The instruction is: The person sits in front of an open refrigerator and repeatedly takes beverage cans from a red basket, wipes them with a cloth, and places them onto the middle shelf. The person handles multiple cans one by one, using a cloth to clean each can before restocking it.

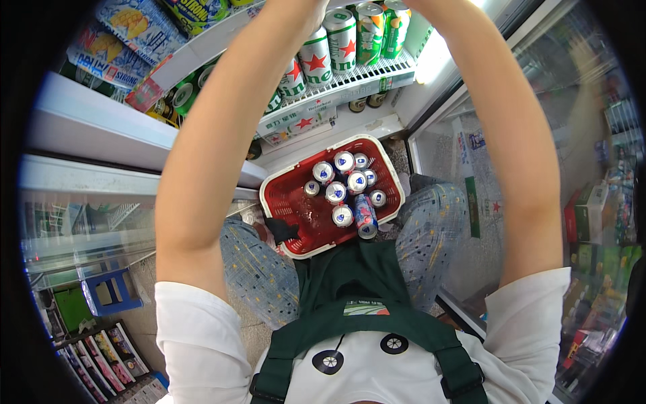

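Observation:
Both my forearms reach up past the top edge of the picture, and my two hands are out of view beyond it. Between the arms, a refrigerator shelf (404,70) carries a row of Heineken beer cans (342,43) and green cans with orange pictures (370,35). Below, in front of my apron, sits a red plastic basket (298,222) with a white rim. Several upright drink cans (335,193) stand in its right part, tops facing up. One blue-and-pink can (366,214) leans at the basket's near rim.
Blue beverage packs (113,55) lie on a shelf at upper left. Beneath the can shelf, brown bottles (357,104) stand behind its edge. A glass door (454,151) is swung out at right. A blue plastic stool (111,293) is on the floor at left.

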Demonstrator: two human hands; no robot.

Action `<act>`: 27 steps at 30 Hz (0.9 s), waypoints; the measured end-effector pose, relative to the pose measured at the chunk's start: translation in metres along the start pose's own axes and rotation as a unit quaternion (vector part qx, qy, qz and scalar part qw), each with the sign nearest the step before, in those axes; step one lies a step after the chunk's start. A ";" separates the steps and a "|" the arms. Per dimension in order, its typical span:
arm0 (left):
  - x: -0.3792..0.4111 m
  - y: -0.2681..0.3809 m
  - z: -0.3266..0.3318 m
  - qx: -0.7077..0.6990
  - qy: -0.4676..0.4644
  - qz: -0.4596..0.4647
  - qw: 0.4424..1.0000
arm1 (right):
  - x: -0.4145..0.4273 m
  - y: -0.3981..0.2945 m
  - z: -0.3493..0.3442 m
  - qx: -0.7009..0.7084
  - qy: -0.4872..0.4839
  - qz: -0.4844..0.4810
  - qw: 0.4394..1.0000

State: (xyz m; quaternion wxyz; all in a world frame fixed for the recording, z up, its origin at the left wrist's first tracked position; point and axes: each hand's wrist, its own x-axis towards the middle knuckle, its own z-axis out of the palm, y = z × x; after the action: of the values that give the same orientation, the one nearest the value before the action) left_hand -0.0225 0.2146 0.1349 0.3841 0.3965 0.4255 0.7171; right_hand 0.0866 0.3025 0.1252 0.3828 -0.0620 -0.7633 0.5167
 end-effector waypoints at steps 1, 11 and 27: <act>-0.036 -0.018 0.012 0.077 0.019 0.109 0.991 | -0.023 0.001 0.008 0.026 0.008 -0.006 1.000; -0.233 -0.104 -0.052 0.190 0.020 -0.054 0.980 | -0.270 0.032 0.078 -0.004 0.068 0.148 0.987; -0.363 -0.294 -0.078 0.657 -0.272 0.033 0.702 | -0.528 0.191 0.169 -0.288 0.096 0.526 0.795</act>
State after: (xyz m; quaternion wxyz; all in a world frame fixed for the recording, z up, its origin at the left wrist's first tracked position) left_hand 0.1125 -0.0302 -0.2470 0.1009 0.7398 0.6526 0.1287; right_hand 0.2891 0.0063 -0.3386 0.0880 -0.6100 -0.6862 0.3865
